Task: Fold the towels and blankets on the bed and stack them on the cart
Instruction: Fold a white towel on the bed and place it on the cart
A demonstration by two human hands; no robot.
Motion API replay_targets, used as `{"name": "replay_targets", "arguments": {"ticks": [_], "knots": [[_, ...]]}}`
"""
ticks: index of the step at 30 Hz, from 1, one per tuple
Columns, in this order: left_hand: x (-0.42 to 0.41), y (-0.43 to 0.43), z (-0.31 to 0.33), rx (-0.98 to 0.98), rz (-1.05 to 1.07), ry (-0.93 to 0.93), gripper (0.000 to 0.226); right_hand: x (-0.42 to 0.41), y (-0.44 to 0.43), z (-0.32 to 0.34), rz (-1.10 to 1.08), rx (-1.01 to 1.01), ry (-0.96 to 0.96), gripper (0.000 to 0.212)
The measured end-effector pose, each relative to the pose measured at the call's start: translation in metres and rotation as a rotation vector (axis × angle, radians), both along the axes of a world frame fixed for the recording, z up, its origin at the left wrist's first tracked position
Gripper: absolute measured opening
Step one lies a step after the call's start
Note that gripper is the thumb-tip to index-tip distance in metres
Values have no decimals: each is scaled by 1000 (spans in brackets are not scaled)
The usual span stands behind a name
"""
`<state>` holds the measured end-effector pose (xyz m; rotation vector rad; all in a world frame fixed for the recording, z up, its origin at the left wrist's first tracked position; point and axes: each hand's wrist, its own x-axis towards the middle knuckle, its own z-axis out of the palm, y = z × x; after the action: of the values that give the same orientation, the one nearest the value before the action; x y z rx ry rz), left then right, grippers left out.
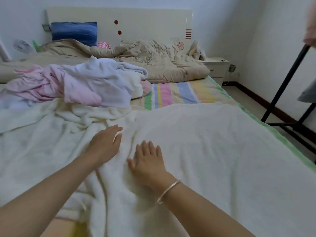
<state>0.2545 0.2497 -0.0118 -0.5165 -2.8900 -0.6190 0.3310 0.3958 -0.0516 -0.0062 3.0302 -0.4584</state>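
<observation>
Where the striped bed [179,93] fills most of the frame, a big white blanket [222,151] lies spread over its lower half, rumpled at the left and smoother at the right. A beige quilt [153,60] is bunched across the upper centre. A heap of pink and white towels [82,84] sits at centre left, meeting the blanket's far edge. A black metal frame [289,77] stands at the right edge. At lower centre the left hand [106,142] and right hand [148,161] rest flat on the blanket, fingers straight, gripping nothing.

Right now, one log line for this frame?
left hand: rests on blanket | right hand: flat on blanket | towel pile: unfolded
</observation>
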Motion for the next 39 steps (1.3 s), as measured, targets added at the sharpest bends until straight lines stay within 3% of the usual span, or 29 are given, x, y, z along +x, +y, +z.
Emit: {"name": "replay_targets", "arguments": {"ticks": [6,9,12,13,16,19,21,24,26,29,32,34,36,39], "knots": [[57,-126,-8,-114,-89,-44,45,61,-92,6,-152,-89,77,60],[70,-172,-12,-129,-39,-11,47,79,-127,14,-177,-188,283,55],[82,-210,-7,-55,64,71,42,95,-169,21,23,-138,564,53],[84,-221,-6,-59,92,87,43,97,-181,22,112,-95,553,51],[93,-253,-8,-257,80,18,52,100,-205,25,242,33,262,59],[102,-273,-13,-324,-7,-15,56,98,-213,24,234,181,270,38],[109,-285,-11,-331,-69,29,61,103,-221,32,286,148,262,24],[123,-311,5,-392,-65,11,46,117,-242,50,422,8,205,28],[135,-330,20,-440,-53,-136,33,126,-260,63,487,-65,120,30],[154,-354,38,-505,-40,-578,26,135,-277,71,571,-157,-224,34],[166,-375,45,-407,56,-886,31,140,-288,70,479,-400,-562,38],[164,-385,43,-114,178,-933,39,132,-293,67,452,-461,-515,34],[152,-392,34,194,306,-730,34,115,-296,67,418,-502,-406,28],[122,-406,19,317,478,-331,13,81,-302,67,352,-539,-271,19]]}}
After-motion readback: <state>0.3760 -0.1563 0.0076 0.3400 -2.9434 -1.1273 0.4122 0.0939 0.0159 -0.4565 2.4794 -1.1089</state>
